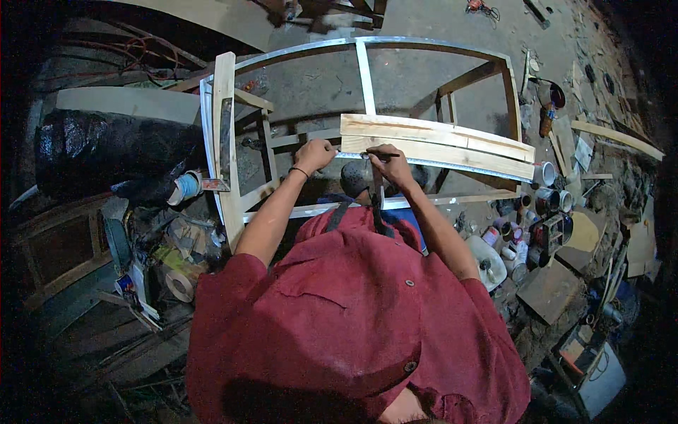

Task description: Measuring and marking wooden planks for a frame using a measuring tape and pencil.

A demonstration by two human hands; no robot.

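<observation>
A rectangular frame [510, 99] of wood and pale strips stands before me. Across it lie two pale wooden boards [438, 136], with a narrow white-and-blue measuring strip [452, 165] along their near edge. My left hand [316, 154] is closed at the strip's left end, pinching it just beside the boards. My right hand [390, 165] grips a thin black marker or pencil [383, 155], its fingers at the boards' near edge by the strip. A long upright plank [226, 78] runs along the frame's left side.
Black plastic-covered material [106, 152] lies at the left, with scrap and a tape roll [180, 283] below. Paint cans [547, 201], bottles and a white jug [484, 261] crowd the floor at the right, near loose wood strips [614, 138]. A red cabled object [477, 7] lies at the top.
</observation>
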